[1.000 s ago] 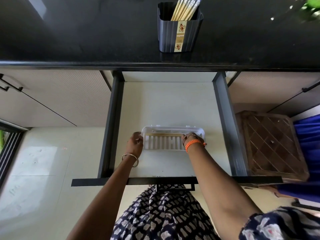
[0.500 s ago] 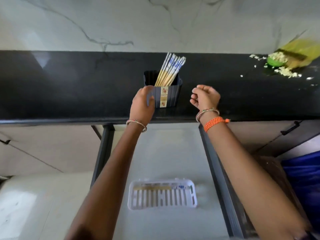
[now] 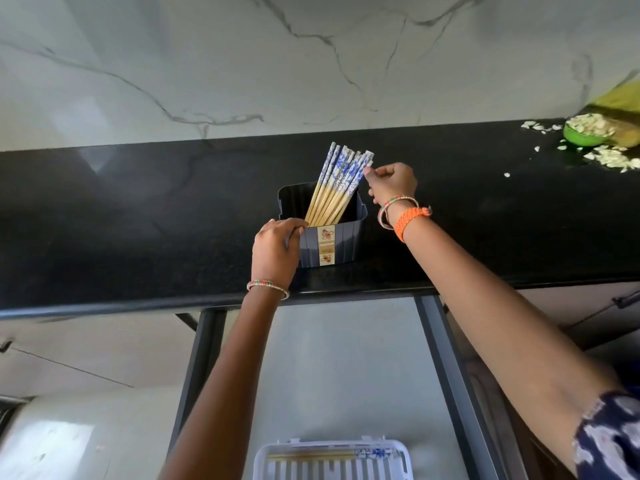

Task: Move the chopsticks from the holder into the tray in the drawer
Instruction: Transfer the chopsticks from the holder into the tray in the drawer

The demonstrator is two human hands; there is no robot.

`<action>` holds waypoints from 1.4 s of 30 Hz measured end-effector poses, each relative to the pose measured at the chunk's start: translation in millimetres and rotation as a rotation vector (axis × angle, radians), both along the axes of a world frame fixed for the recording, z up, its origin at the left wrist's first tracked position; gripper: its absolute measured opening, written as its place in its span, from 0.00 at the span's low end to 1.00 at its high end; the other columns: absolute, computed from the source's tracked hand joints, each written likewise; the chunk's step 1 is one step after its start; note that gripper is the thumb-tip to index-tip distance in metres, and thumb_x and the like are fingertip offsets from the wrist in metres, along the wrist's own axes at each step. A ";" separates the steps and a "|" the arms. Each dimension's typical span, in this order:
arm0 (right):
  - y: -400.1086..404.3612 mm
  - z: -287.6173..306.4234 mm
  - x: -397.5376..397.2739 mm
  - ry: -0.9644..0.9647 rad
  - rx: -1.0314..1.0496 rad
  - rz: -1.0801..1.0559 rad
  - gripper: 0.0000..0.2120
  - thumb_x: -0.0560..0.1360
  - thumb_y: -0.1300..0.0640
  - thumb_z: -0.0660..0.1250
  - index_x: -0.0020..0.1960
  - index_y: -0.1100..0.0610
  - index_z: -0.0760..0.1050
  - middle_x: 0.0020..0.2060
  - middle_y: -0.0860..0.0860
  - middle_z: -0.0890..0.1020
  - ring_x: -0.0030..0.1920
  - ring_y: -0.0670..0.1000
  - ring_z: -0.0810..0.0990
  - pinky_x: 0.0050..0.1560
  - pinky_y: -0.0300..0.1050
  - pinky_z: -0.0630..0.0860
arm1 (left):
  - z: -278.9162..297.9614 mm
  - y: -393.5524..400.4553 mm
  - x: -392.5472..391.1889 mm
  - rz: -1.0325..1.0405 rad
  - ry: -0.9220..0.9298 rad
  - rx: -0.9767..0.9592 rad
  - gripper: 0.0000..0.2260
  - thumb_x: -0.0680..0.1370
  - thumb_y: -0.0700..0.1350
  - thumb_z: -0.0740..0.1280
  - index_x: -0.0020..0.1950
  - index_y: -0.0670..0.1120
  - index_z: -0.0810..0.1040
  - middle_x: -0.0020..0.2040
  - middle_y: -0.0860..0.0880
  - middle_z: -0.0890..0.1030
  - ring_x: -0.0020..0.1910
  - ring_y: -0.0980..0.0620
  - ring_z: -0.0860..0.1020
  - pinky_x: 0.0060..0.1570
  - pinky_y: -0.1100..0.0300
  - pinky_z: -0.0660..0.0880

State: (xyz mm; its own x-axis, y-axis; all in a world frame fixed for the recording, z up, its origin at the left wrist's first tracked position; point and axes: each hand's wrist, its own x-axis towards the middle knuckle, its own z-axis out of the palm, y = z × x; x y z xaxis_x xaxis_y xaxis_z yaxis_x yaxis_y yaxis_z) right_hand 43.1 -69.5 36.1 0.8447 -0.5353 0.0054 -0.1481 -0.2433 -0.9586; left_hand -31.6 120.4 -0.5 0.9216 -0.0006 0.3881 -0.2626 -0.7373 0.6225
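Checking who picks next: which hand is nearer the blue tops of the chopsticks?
Right. The right hand pinches at the chopsticks' blue tops; the left hand grips the holder's rim, lower down.

Black counter (image 3: 138,220) bears the holder (image 3: 332,244), green bowl (image 3: 581,138), scattered flakes (image 3: 613,157).
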 end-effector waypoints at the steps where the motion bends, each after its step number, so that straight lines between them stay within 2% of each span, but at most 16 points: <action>1: 0.8 1.3 4.1 0.010 -0.007 0.015 0.15 0.72 0.54 0.71 0.30 0.54 0.69 0.33 0.56 0.81 0.31 0.51 0.78 0.37 0.46 0.78 | -0.7 -1.1 0.6 0.011 -0.011 -0.004 0.09 0.77 0.40 0.63 0.54 0.42 0.81 0.48 0.42 0.83 0.43 0.53 0.75 0.46 0.62 0.72; 3: 3.4 4.9 10.3 0.029 -0.009 0.040 0.18 0.71 0.53 0.72 0.27 0.56 0.69 0.26 0.53 0.77 0.27 0.49 0.75 0.33 0.42 0.76 | -2.4 -1.9 0.5 0.018 -0.024 -0.024 0.09 0.77 0.40 0.64 0.54 0.42 0.81 0.48 0.42 0.84 0.44 0.50 0.78 0.47 0.61 0.74; 5: 5.0 8.7 16.5 0.026 -0.019 0.033 0.19 0.70 0.51 0.72 0.26 0.57 0.70 0.26 0.53 0.77 0.27 0.49 0.75 0.30 0.40 0.75 | -3.8 -1.6 0.6 0.019 -0.028 -0.045 0.09 0.76 0.39 0.65 0.54 0.42 0.81 0.48 0.43 0.84 0.45 0.48 0.80 0.50 0.59 0.76; 8: 5.4 15.0 21.5 0.022 -0.019 0.033 0.18 0.70 0.51 0.73 0.27 0.55 0.68 0.28 0.53 0.77 0.28 0.49 0.76 0.24 0.35 0.71 | -3.0 -1.8 -0.3 0.016 -0.037 -0.051 0.09 0.76 0.37 0.65 0.53 0.42 0.82 0.48 0.43 0.85 0.46 0.49 0.80 0.54 0.54 0.78; 12: 0.8 21.4 21.0 0.047 -0.014 0.092 0.16 0.72 0.57 0.71 0.30 0.55 0.68 0.34 0.54 0.79 0.26 0.44 0.76 0.19 0.29 0.70 | -0.3 -3.1 -2.2 0.015 -0.020 -0.064 0.09 0.76 0.37 0.65 0.53 0.42 0.82 0.49 0.43 0.84 0.47 0.49 0.80 0.53 0.55 0.78; 15: -4.8 23.2 21.5 0.076 0.008 0.122 0.11 0.72 0.59 0.71 0.34 0.59 0.72 0.40 0.58 0.82 0.30 0.46 0.80 0.24 0.30 0.76 | -1.0 -4.2 -3.5 0.018 -0.012 -0.076 0.09 0.76 0.37 0.65 0.54 0.42 0.81 0.50 0.43 0.84 0.48 0.49 0.81 0.52 0.58 0.77; 17: -9.3 26.1 20.1 0.093 0.005 0.121 0.06 0.72 0.61 0.70 0.42 0.64 0.77 0.44 0.59 0.83 0.35 0.49 0.82 0.28 0.33 0.78 | -1.0 -5.5 -4.0 0.029 0.000 -0.088 0.09 0.76 0.37 0.65 0.54 0.42 0.81 0.51 0.43 0.84 0.49 0.49 0.81 0.53 0.58 0.77; 20: -16.4 33.7 18.0 0.086 -0.001 0.125 0.08 0.72 0.63 0.70 0.49 0.67 0.78 0.46 0.60 0.83 0.39 0.51 0.81 0.37 0.39 0.82 | 0.2 -7.3 -5.0 0.040 0.014 -0.101 0.09 0.76 0.38 0.65 0.54 0.43 0.81 0.52 0.43 0.83 0.49 0.48 0.81 0.54 0.57 0.77; 25: -22.0 52.6 10.4 0.055 -0.026 0.193 0.08 0.72 0.66 0.69 0.50 0.67 0.78 0.47 0.59 0.82 0.44 0.52 0.81 0.47 0.45 0.81 | 7.6 -4.7 -2.8 0.050 0.087 -0.101 0.09 0.76 0.40 0.65 0.54 0.44 0.81 0.49 0.42 0.84 0.42 0.49 0.80 0.57 0.47 0.77; 28: -24.9 70.1 2.4 -0.019 -0.043 0.212 0.07 0.71 0.67 0.70 0.49 0.68 0.78 0.43 0.58 0.80 0.44 0.52 0.81 0.45 0.45 0.82 | 23.2 -6.0 -5.4 0.011 0.126 -0.091 0.12 0.77 0.42 0.64 0.59 0.45 0.78 0.55 0.44 0.82 0.50 0.48 0.81 0.57 0.49 0.78; 31: -33.2 90.5 -9.9 -0.156 -0.058 0.158 0.05 0.71 0.68 0.70 0.47 0.68 0.79 0.40 0.58 0.81 0.39 0.52 0.82 0.36 0.39 0.82 | 49.4 -14.8 -13.1 -0.086 0.047 -0.068 0.16 0.77 0.42 0.63 0.66 0.46 0.71 0.61 0.44 0.78 0.57 0.47 0.78 0.59 0.55 0.74; 33: -38.9 101.9 -22.8 -0.238 -0.049 0.115 0.05 0.71 0.67 0.69 0.47 0.67 0.79 0.39 0.57 0.81 0.38 0.52 0.82 0.32 0.35 0.81 | 70.7 -26.3 -15.3 -0.160 -0.006 -0.070 0.19 0.78 0.43 0.61 0.70 0.46 0.66 0.67 0.44 0.73 0.64 0.48 0.73 0.64 0.57 0.69; 36: -43.6 116.9 -48.9 -0.345 -0.015 0.096 0.05 0.72 0.68 0.68 0.48 0.67 0.79 0.40 0.58 0.81 0.37 0.49 0.82 0.35 0.35 0.81 | 100.6 -47.5 -19.1 -0.236 -0.022 0.005 0.24 0.79 0.48 0.59 0.74 0.45 0.57 0.73 0.43 0.65 0.72 0.46 0.62 0.71 0.52 0.60; 39: -42.8 129.1 -77.0 -0.423 0.064 0.141 0.05 0.73 0.69 0.67 0.49 0.68 0.78 0.39 0.57 0.81 0.36 0.46 0.82 0.38 0.36 0.81 | 115.0 -63.5 -24.0 -0.273 -0.045 0.123 0.25 0.80 0.52 0.56 0.74 0.43 0.55 0.70 0.41 0.67 0.70 0.43 0.64 0.71 0.48 0.58; 41: -39.9 132.0 -97.3 -0.421 0.175 0.216 0.03 0.74 0.69 0.65 0.46 0.66 0.77 0.37 0.54 0.80 0.34 0.44 0.82 0.39 0.36 0.81 | 116.6 -64.0 -29.4 -0.266 -0.035 0.207 0.21 0.80 0.53 0.54 0.69 0.44 0.62 0.61 0.41 0.76 0.62 0.41 0.72 0.67 0.45 0.62; 42: -38.9 131.2 -106.6 -0.414 0.228 0.245 0.05 0.74 0.70 0.64 0.43 0.63 0.77 0.36 0.53 0.80 0.34 0.43 0.82 0.39 0.37 0.81 | 116.2 -61.7 -34.4 -0.258 -0.019 0.233 0.17 0.80 0.54 0.53 0.64 0.45 0.66 0.54 0.41 0.79 0.56 0.39 0.76 0.60 0.46 0.66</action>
State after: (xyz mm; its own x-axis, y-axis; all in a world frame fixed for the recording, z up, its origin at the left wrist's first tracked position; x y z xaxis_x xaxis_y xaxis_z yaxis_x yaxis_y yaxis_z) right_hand -63.5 -108.4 167.3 0.8970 -0.3487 0.2717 0.2891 -0.0021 -0.9573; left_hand -65.9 58.6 115.7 0.8723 -0.3233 0.3668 -0.4686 -0.7668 0.4387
